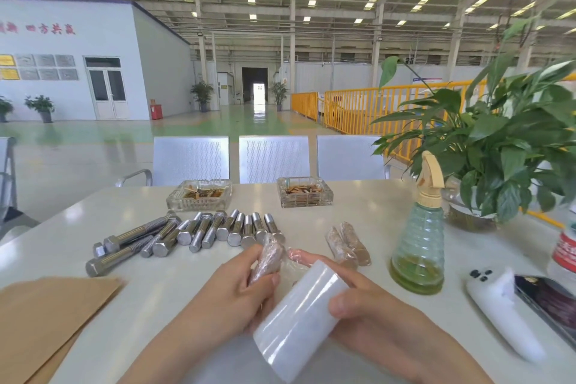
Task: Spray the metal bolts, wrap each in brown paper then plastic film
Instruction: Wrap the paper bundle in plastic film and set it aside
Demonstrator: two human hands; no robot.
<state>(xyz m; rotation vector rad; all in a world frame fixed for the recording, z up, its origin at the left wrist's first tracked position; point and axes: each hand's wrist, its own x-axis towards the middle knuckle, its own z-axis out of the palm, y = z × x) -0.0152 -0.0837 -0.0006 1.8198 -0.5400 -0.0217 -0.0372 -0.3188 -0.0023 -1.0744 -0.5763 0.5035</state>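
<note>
My left hand (237,287) grips a bolt wrapped in brown paper (268,259), with clear film stretched over it. My right hand (358,299) holds the roll of plastic film (299,324) just to its right, thumb on top of the roll. Several bare metal bolts (193,234) lie in a row on the white table (311,221) behind my hands. Two wrapped bolts (347,245) lie to the right. A green spray bottle (419,243) stands further right. Sheets of brown paper (46,318) lie at the front left.
Two glass ashtrays (199,195) (304,192) sit at the table's far side. A potted plant (498,150) stands at the right rear. A white case and a phone (530,302) lie at the right front, with a bottle (565,256) behind them. Metal chairs (274,159) face the table.
</note>
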